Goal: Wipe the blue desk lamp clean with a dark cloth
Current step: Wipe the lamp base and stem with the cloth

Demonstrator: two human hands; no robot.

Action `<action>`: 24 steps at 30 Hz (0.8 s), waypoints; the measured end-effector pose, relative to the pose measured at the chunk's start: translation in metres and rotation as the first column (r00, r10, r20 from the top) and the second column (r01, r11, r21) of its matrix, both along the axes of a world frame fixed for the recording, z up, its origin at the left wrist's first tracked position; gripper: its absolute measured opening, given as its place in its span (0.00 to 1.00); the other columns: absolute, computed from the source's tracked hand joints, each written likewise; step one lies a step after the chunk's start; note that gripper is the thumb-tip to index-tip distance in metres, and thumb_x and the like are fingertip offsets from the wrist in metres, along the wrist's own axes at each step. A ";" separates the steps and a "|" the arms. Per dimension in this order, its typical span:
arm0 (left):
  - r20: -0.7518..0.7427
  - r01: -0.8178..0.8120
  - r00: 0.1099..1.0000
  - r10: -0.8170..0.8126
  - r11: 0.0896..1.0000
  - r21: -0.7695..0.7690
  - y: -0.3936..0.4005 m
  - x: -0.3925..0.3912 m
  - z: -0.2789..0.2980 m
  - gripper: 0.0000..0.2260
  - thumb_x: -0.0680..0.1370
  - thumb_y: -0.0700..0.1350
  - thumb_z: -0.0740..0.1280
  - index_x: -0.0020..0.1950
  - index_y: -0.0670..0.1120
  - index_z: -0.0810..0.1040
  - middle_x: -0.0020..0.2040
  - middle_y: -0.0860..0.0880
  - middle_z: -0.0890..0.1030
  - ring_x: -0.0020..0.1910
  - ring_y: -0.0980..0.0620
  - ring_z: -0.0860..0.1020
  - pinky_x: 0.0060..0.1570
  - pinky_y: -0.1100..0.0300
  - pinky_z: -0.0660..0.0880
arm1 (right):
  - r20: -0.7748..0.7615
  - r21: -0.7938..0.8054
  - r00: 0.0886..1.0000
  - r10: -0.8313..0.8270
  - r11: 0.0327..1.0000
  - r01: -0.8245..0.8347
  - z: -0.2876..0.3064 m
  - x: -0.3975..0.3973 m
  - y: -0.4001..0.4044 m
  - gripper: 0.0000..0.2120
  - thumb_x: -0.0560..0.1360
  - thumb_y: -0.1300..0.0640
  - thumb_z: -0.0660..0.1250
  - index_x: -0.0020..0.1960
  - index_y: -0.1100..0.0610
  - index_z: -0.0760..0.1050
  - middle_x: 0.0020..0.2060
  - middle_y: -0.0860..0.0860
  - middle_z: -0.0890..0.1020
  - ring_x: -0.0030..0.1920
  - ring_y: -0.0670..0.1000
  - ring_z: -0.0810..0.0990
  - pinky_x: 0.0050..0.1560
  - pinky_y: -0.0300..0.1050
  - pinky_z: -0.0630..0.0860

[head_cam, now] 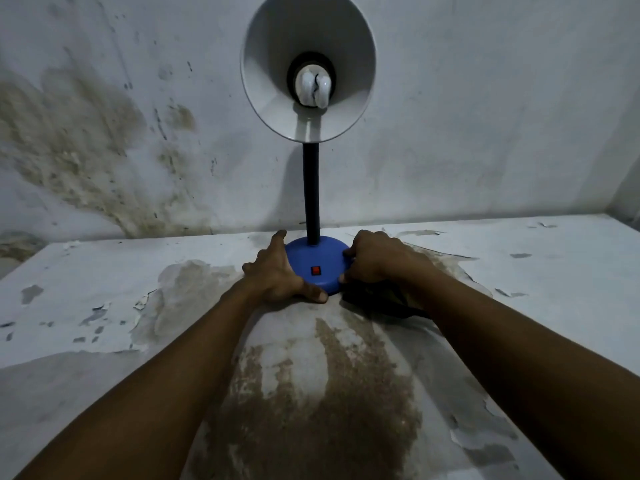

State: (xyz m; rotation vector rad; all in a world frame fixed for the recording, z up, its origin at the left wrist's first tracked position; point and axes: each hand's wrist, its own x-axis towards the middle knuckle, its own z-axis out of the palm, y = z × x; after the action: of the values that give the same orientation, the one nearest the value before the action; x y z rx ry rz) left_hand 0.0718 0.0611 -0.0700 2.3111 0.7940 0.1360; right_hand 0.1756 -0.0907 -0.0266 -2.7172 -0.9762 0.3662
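spread fingers of the left hand (277, 271) press the lamp base (317, 263) on the peeling table (519, 271) by the wall — curled right hand (375, 259) fingers pinch its rim, dark cloth (377, 299) beneath, both forearms reaching straight forward.

No readable text, labels, brands or nos. anywhere. Only sign-like mark: small red rocker switch (316, 270) on the round blue plastic lamp base (322, 265), too small to tell any marking on it. White shade, black neck, wall, tabletop: no print visible.
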 end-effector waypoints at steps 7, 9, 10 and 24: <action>0.033 -0.004 0.999 0.005 0.999 -0.041 0.001 -0.004 -0.006 0.75 0.42 0.66 0.80 0.80 0.54 0.42 0.74 0.49 0.68 0.71 0.43 0.70 0.69 0.43 0.69 | -0.180 0.258 0.981 -0.072 0.959 0.118 -0.002 -0.001 -0.020 0.35 0.64 0.48 0.82 0.66 0.57 0.74 0.60 0.54 0.77 0.59 0.55 0.77 0.54 0.47 0.75; 0.039 -0.029 0.999 0.029 0.999 -0.014 -0.008 -0.010 -0.001 0.74 0.44 0.65 0.81 0.80 0.54 0.41 0.76 0.47 0.65 0.73 0.42 0.67 0.70 0.41 0.67 | -0.236 0.353 0.967 -0.099 0.918 0.180 0.001 -0.005 -0.034 0.28 0.61 0.49 0.84 0.56 0.60 0.81 0.48 0.53 0.81 0.48 0.52 0.80 0.47 0.46 0.78; 0.048 -0.042 0.998 0.042 0.999 0.005 -0.012 -0.014 0.002 0.73 0.45 0.64 0.81 0.81 0.53 0.41 0.77 0.46 0.64 0.74 0.42 0.66 0.71 0.41 0.65 | -0.274 0.408 0.957 -0.100 0.888 0.210 0.003 -0.007 -0.042 0.23 0.60 0.51 0.84 0.49 0.60 0.83 0.43 0.53 0.83 0.42 0.51 0.81 0.43 0.46 0.79; 0.373 0.170 0.913 0.168 0.674 -0.719 -0.109 -0.075 0.051 0.23 0.77 0.63 0.64 0.58 0.47 0.84 0.50 0.45 0.86 0.46 0.47 0.85 0.46 0.50 0.82 | -0.015 0.902 0.987 0.161 0.428 -0.056 0.000 -0.086 -0.089 0.24 0.57 0.61 0.81 0.51 0.52 0.81 0.46 0.48 0.82 0.43 0.46 0.83 0.42 0.36 0.78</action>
State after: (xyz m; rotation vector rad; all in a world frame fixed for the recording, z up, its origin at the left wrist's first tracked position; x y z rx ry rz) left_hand -0.0036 -0.0475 -0.0192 1.4177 0.4877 0.2398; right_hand 0.0900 -0.1798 -0.0263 -1.6089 -0.9315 -0.0419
